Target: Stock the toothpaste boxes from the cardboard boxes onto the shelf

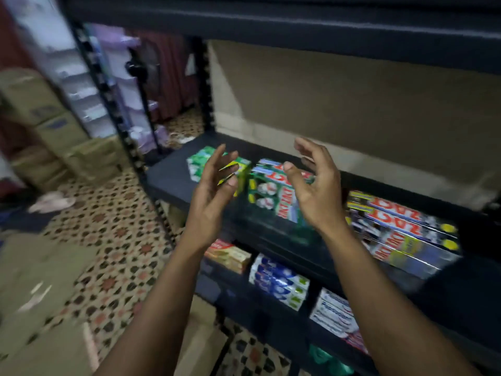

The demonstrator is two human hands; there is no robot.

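Note:
Both my hands are raised in front of the dark shelf (168, 180). My left hand (214, 185) is open with fingers spread, just in front of the green toothpaste boxes (198, 161) at the shelf's left end. My right hand (311, 185) is open too, hovering over a stack of green and white toothpaste boxes (267, 188). Neither hand holds anything. A stack of blue and silver toothpaste boxes (401, 234) lies further right on the same shelf. The view is blurred by motion.
The lower shelf carries red (227, 255), blue (279, 280) and white (336, 318) toothpaste boxes. Flattened cardboard (40, 289) lies on the patterned floor at lower left. Stacked cardboard boxes (54, 131) stand at far left. An upper shelf board (271, 20) overhangs.

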